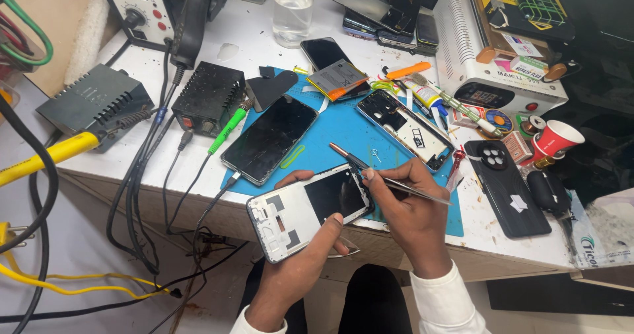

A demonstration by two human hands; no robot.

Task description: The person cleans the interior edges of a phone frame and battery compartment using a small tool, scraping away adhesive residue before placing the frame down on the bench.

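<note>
My left hand (300, 264) holds an opened phone frame (307, 208), white inside with a dark square panel, over the front edge of the bench. My right hand (409, 202) grips thin metal tweezers (389, 175) like a pen; their tip rests at the frame's upper right corner. Just behind lies a blue work mat (343, 132). On the mat sit a black phone screen (269, 138) with a cable at its lower end, and another opened phone body (404, 129) with its inner parts exposed.
A phone battery (337, 78) lies on a dark phone. At the left stand black boxes (210, 96) with cables and a yellow-handled tool (46, 157). A white machine (492, 50), red cup (557, 139), black back cover (505, 185) and clear bottle (293, 10) crowd the rest.
</note>
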